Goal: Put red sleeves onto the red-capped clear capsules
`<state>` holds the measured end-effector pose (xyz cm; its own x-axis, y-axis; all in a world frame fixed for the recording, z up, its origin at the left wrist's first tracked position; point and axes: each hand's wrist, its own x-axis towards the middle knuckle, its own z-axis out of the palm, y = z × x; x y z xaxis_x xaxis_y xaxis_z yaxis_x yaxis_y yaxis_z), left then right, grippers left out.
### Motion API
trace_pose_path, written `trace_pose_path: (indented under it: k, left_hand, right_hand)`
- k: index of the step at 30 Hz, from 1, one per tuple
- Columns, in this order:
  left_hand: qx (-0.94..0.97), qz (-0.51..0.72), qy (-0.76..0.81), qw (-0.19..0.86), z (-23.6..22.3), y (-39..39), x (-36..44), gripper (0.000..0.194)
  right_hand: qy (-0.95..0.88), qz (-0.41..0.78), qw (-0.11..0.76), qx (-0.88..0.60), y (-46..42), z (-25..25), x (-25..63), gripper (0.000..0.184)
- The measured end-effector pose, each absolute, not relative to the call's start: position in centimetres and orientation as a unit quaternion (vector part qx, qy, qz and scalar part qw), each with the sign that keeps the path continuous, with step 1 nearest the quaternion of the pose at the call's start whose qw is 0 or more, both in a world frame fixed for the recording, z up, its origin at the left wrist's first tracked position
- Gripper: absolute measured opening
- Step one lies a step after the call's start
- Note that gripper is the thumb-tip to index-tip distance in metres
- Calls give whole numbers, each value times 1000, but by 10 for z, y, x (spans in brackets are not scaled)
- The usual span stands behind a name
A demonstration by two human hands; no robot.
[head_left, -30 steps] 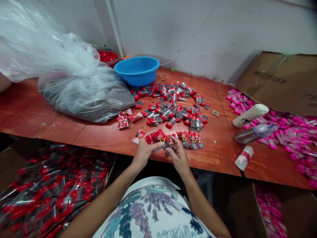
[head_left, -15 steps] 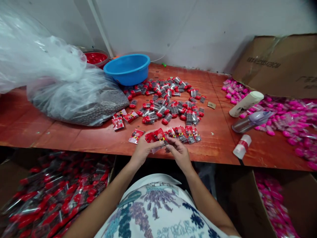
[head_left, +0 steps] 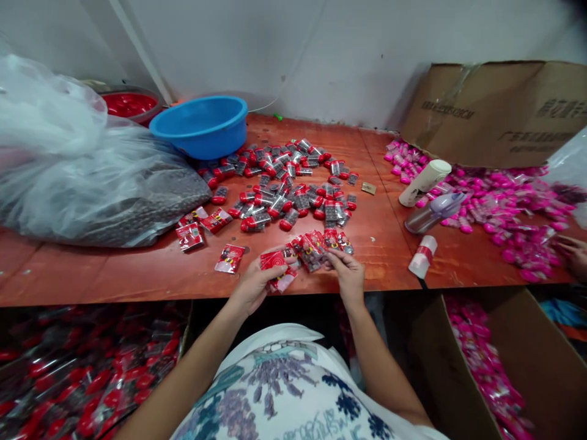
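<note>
Clamped between thumb and fingers of the left hand (head_left: pixel 251 285), above the near table (head_left: pixel 380 263) edge: red packets (head_left: pixel 273 261). Just right of these, filled packets (head_left: pixel 313 252) in a row. At their near right side, fingertips of the right hand (head_left: pixel 351 278) drawn together; cannot tell whether clamped on a packet. Beyond, red-ended tubes (head_left: pixel 277 198); far left, a blue basin (head_left: pixel 202 135); farther right, a flask (head_left: pixel 433 214).

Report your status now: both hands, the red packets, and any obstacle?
Left hand holds red packets. Right hand at filled packet, grip unclear. Nothing visible blocking hands.
</note>
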<state>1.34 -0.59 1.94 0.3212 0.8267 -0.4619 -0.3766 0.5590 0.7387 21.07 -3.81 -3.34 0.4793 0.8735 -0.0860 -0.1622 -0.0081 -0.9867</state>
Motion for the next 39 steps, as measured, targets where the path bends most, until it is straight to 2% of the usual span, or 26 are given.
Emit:
trace_pose_path:
  k: [3,7,11,14,18,23,28,30,32,34,35,39]
  left_hand:
    - [243,394,430,775,10,-2,20,55]
    - [219,412,451,761,-7,2,29,43]
    - [209,444,462,739,-8,4,31,39]
    - [216,478,448,724,-3,5,31,41]
    - [224,505,433,712,2,5,30,36]
    - [206,534,440,692,6,4,26,29]
    - [122,549,469,681,5,10,15,23]
    - [72,552,487,673,6,13,10,17]
    - [43,557,483,674,9,14,5,12]
    - [24,561,469,681,13,14,2,9]
    - [15,560,463,687,14,14,0,8]
    - [-4,547,448,707,18,13,-3,9]
  right_hand:
    - [-291,377,641,-602,-34,-45,221,32]
    - [-378,299,614,-625,-39,-50,211,34]
    - [-479,195,577,-632,-43,-34,199,23]
    - [-556,249,527,-593,-38,-15,192,16]
    - [-584,375,488,-530,-30,-4,174,30]
    - [-587,369,490,-528,-25,-11,153,28]
    - [-688,286,387,-544,9,-6,185,30]
    - [-698,176,348,-601,35,-4,217,36]
    - [-687,56,233,-686,64,-4,250,42]
    - [-688,43,186,-700,88,-7,275,43]
    - [-702,32,133,-698,97,-9,283,44]
    - [-724,21,85,-684,111,-16,286,39]
